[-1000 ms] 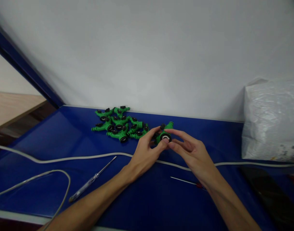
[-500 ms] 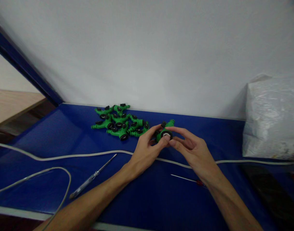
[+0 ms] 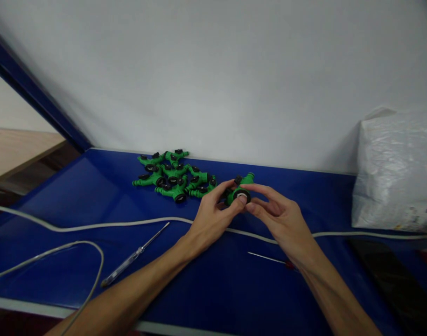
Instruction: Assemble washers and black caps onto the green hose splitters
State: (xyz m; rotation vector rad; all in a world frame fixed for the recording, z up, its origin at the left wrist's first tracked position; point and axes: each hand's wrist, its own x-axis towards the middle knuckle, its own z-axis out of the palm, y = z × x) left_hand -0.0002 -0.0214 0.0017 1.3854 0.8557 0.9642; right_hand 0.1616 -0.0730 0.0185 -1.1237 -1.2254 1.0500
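Both hands meet over the blue table top (image 3: 213, 289) and hold one green plastic hose fitting (image 3: 239, 189) with black parts just above it. My left hand (image 3: 209, 219) pinches the fitting's left side with thumb and fingers. From the right, my right hand (image 3: 279, 217) has its fingertips closed on the black ring at the fitting's near end. A pile of several like green fittings (image 3: 173, 177) lies left of the hands by the white wall.
A white cable (image 3: 94, 227) runs across the table under my arms, and a second one loops at the left. A clear-handled screwdriver (image 3: 134, 255) lies left of my left arm, a thin red-handled tool (image 3: 269, 260) under my right wrist. A white plastic bag (image 3: 395, 172) stands at right.
Both hands with the fitting have stayed in nearly the same place; the fingers have shifted slightly round the black ring. The view has tilted down a little.
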